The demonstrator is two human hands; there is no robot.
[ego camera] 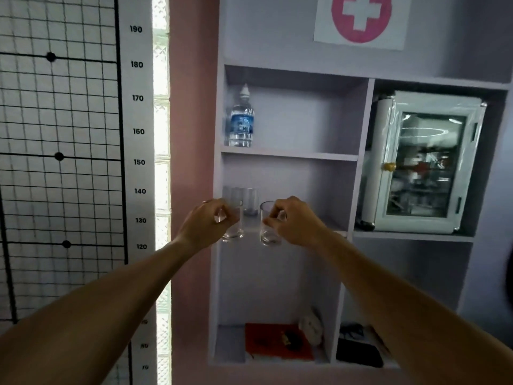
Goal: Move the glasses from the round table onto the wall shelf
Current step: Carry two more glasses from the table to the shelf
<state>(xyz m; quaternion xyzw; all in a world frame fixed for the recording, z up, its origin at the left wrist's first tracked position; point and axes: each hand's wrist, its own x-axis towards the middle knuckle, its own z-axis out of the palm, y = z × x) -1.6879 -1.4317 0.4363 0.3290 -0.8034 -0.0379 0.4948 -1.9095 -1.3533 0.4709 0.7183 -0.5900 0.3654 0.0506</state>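
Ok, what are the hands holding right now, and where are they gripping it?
Each hand holds one clear glass near its rim: left hand on the left glass, right hand on the right glass.

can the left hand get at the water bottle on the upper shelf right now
Probably not as things stand. The left hand is closed around a glass at the middle shelf, so it isn't free. The water bottle stands one shelf up with open space in front; once the glass is set down, the way looks clear.
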